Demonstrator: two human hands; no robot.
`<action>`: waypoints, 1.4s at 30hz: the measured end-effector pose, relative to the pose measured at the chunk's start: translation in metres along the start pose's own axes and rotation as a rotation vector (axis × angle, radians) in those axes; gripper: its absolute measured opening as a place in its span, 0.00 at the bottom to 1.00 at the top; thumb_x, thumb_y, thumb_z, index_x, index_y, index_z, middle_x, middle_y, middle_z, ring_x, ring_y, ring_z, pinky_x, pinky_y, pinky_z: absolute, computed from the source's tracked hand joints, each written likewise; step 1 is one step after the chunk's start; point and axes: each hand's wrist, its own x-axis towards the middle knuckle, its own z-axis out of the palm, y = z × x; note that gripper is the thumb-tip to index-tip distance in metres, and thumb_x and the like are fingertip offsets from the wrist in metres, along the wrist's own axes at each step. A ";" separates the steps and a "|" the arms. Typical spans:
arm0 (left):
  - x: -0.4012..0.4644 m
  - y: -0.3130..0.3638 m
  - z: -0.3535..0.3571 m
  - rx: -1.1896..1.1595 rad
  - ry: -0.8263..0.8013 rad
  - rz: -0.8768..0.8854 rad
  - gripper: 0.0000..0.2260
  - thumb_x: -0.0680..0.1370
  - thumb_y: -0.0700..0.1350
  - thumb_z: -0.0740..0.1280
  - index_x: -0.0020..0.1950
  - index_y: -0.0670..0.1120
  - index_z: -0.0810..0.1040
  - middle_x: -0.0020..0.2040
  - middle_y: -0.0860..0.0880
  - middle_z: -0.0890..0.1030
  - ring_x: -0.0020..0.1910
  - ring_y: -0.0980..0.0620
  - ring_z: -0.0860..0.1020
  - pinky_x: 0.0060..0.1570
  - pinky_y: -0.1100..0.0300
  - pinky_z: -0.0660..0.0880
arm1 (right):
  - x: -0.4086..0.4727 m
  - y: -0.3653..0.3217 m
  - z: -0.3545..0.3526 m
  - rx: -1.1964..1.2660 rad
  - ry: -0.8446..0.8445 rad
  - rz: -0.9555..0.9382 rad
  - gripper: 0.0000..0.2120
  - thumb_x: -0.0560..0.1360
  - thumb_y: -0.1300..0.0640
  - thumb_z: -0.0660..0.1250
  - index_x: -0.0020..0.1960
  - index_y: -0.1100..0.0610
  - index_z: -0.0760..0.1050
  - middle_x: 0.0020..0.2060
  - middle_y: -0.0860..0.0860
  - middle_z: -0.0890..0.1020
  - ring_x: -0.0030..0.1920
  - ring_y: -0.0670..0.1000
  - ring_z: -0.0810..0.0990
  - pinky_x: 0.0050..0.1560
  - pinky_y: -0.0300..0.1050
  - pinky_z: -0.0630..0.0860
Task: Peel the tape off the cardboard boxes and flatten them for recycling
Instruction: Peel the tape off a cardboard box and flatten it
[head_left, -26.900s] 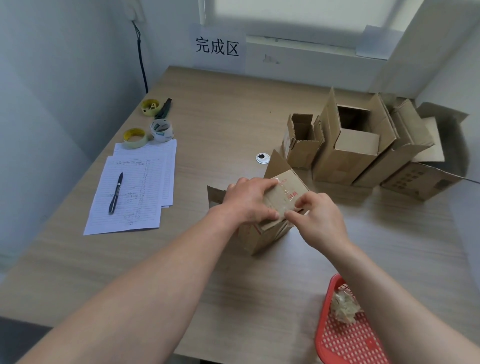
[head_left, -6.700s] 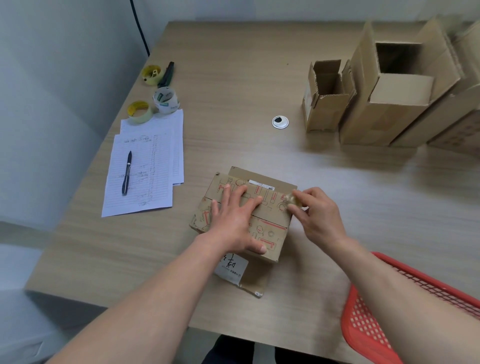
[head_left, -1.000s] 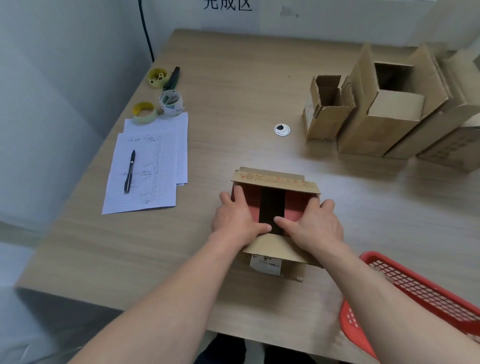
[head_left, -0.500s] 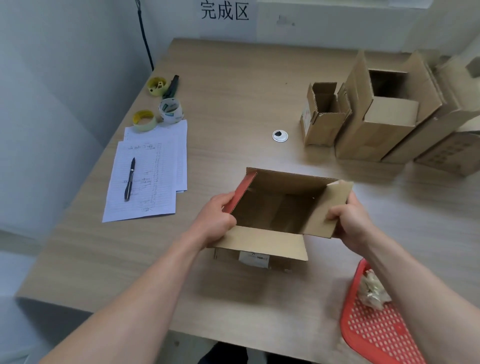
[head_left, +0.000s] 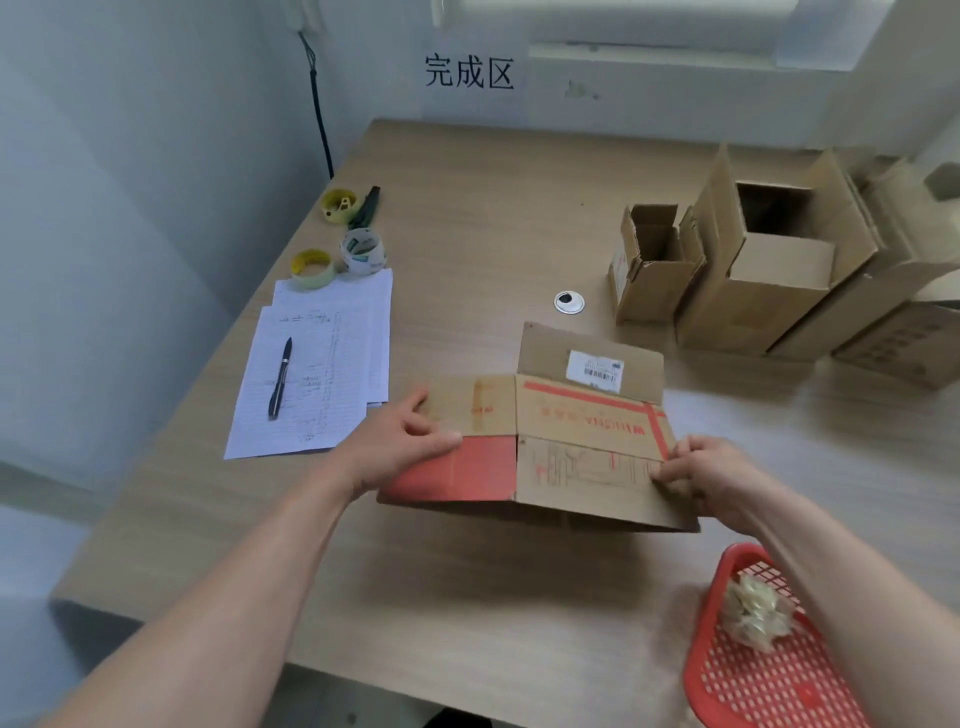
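The brown cardboard box with red printing and a white barcode label (head_left: 582, 426) lies collapsed nearly flat at the middle of the light wood-grain table (head_left: 467, 218), its near edge lifted slightly off the surface. Your left hand (head_left: 402, 449) grips the box's left end, thumb on top, fingers curled round the edge. Your right hand (head_left: 701, 475) pinches the right end. Beyond, to the right: a row of open brown cardboard boxes (head_left: 753, 280). Near right corner: red perforated plastic basket (head_left: 769, 680) holding a crumpled wad of clear tape (head_left: 756, 613). Left: lined white papers (head_left: 322, 374) with a black pen (head_left: 280, 376), tape rolls (head_left: 337, 260) just beyond.
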 end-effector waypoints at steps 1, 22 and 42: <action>0.001 -0.010 0.010 0.113 0.051 -0.024 0.06 0.71 0.50 0.78 0.38 0.50 0.85 0.80 0.52 0.59 0.73 0.55 0.66 0.66 0.61 0.61 | 0.001 0.007 0.008 -0.102 0.036 0.004 0.16 0.70 0.73 0.69 0.42 0.55 0.67 0.46 0.58 0.83 0.42 0.56 0.81 0.38 0.48 0.76; -0.013 -0.087 0.114 0.660 0.111 -0.236 0.36 0.74 0.60 0.70 0.78 0.57 0.59 0.81 0.50 0.41 0.79 0.40 0.38 0.75 0.38 0.54 | 0.022 0.075 0.089 -1.006 0.283 -0.431 0.33 0.67 0.39 0.67 0.67 0.53 0.67 0.74 0.55 0.59 0.75 0.58 0.58 0.71 0.56 0.66; 0.054 -0.104 0.149 0.910 0.239 0.040 0.33 0.77 0.70 0.40 0.81 0.61 0.47 0.82 0.53 0.43 0.80 0.43 0.41 0.73 0.32 0.47 | 0.091 0.057 0.141 -1.258 0.134 -0.860 0.29 0.79 0.35 0.46 0.78 0.41 0.58 0.79 0.48 0.58 0.75 0.56 0.57 0.67 0.60 0.60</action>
